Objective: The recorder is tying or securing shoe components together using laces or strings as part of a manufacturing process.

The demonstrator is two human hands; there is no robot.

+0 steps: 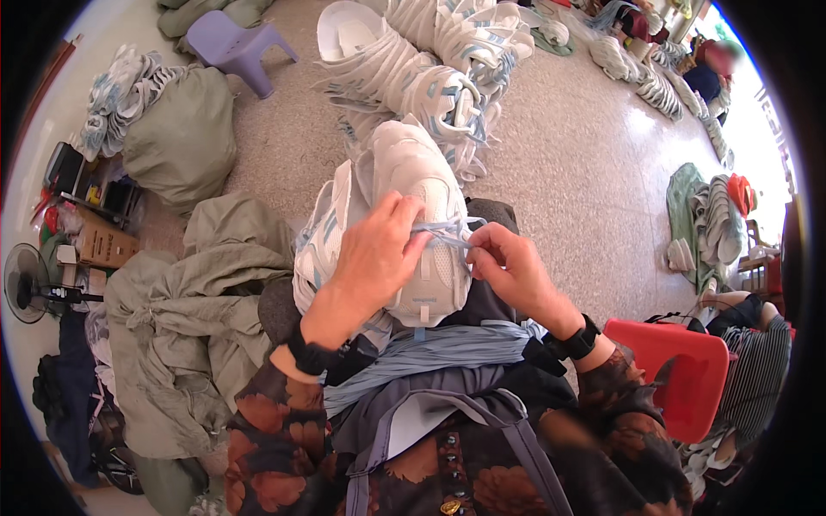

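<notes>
On my lap rests a white mesh shoe upper (pixel 432 288), its toe pointing toward me. A pale blue shoelace (pixel 452 230) crosses it between my hands. My left hand (pixel 379 249) lies over the upper's left side, its thumb and fingers closed on the lace. At the right side, my right hand (pixel 514 268) pinches the lace between thumb and fingertips. More white uppers with blue trim (pixel 323 236) lie under and beside my left hand. A thick bundle of light blue laces (pixel 413 357) stretches across my lap, close below my wrists.
Stacks of white uppers (pixel 439 90) stand on the floor ahead. Green-grey cloth sacks (pixel 185 301) and a purple stool (pixel 237 47) are at the left, with a black fan (pixel 26 279). A red chair (pixel 675 370) stands at right, beside a seated person (pixel 757 361).
</notes>
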